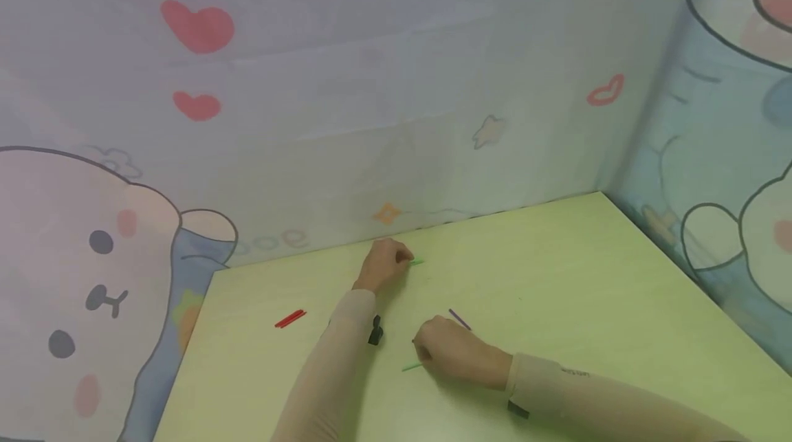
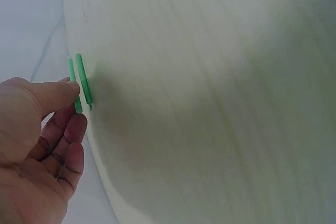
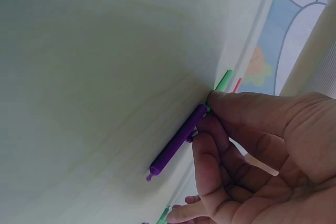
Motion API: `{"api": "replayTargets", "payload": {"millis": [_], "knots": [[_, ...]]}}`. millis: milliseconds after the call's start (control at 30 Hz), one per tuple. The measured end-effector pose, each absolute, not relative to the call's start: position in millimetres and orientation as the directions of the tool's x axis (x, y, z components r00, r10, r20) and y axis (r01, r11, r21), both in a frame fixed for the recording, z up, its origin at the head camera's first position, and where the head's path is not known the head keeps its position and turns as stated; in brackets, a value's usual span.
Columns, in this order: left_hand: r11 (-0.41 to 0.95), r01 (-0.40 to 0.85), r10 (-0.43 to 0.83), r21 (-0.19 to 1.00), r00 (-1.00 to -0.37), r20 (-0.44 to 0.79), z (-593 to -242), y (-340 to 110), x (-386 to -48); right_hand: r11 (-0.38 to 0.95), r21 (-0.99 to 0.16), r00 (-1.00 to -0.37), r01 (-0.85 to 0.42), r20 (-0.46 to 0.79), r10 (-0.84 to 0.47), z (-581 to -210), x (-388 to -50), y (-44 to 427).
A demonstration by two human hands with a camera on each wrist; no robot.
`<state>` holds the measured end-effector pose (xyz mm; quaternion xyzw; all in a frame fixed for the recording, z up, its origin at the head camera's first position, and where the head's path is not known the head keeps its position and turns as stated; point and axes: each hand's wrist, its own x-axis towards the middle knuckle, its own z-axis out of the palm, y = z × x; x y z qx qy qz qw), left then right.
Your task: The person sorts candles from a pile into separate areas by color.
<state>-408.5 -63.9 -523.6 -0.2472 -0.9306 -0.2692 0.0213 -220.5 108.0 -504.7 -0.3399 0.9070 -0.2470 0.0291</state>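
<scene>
In the left wrist view my left hand (image 2: 47, 124) pinches a thin green candle (image 2: 73, 72) between thumb and forefinger. A second green candle (image 2: 84, 80) lies close beside it on the table. Nearer the front, my right hand (image 1: 454, 352) has its fingertips together on another green candle (image 1: 411, 366), which juts out to the left. In the right wrist view a purple candle (image 3: 177, 141) crosses in front of the right fingertips; whether they touch it I cannot tell. Part of another purple piece (image 3: 190, 136) shows behind it. Beyond the right hand lies a purple candle (image 1: 460, 319).
Several red candles (image 1: 291, 319) lie together on the left of the pale yellow-green table (image 1: 575, 277). A printed cloth wall (image 1: 346, 119) rises along the table's back edge, near the left hand, and another (image 1: 656, 174) stands along the right side.
</scene>
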Motion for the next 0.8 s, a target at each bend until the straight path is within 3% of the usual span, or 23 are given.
{"api": "replayTargets", "payload": {"millis": [300, 800], "knots": [[0.762, 0.414, 0.419, 0.499, -0.902, 0.108, -517.6, -59.7, -399.9, 0.645, -0.469, -0.767, -0.603, 0.119, -0.631, -502.6, -218.8, 108.8], [0.702, 0.463, 0.452, 0.542, -0.877, 0.163, -526.5, -64.2, -403.4, 0.655, -0.464, -0.773, -0.596, 0.113, -0.624, -507.1, -220.4, 108.4]]}}
